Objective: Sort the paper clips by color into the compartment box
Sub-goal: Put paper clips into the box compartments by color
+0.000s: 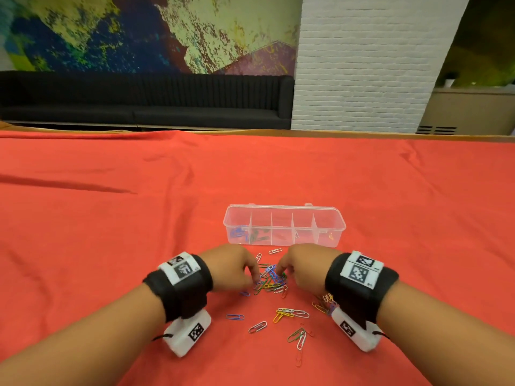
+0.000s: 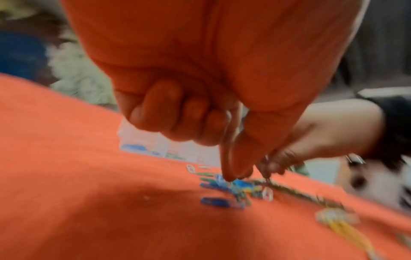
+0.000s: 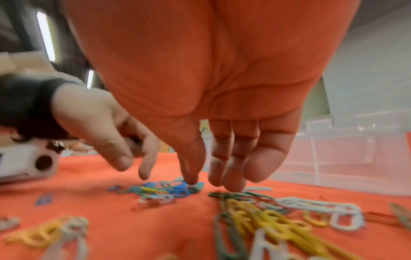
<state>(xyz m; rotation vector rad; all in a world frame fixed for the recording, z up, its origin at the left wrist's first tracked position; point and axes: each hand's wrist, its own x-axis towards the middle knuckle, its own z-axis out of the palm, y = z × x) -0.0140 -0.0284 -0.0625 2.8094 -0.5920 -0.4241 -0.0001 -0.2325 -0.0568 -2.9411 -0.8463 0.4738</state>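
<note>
A clear compartment box [image 1: 284, 215] lies on the red cloth just beyond my hands, with blue clips [image 1: 238, 232] in its leftmost cell and green clips [image 1: 257, 235] in the cell beside it. A tangled pile of mixed-colour paper clips [image 1: 270, 278] sits between my hands. My left hand [image 1: 234, 267] reaches down with thumb and index tips [image 2: 229, 176] at the pile's blue clips [image 2: 242, 183], its other fingers curled in. My right hand [image 1: 301, 267] hangs over the pile with straight fingers [image 3: 231, 176], one tip touching the blue clips [image 3: 177, 189]. Neither hand plainly holds a clip.
Loose clips lie scattered nearer to me: a blue one [image 1: 235, 317], a yellow and white cluster [image 1: 289, 313], a green and white pair [image 1: 298, 336] and a bunch under my right wrist [image 1: 324, 302]. The red cloth [image 1: 111, 232] spreads wide on both sides.
</note>
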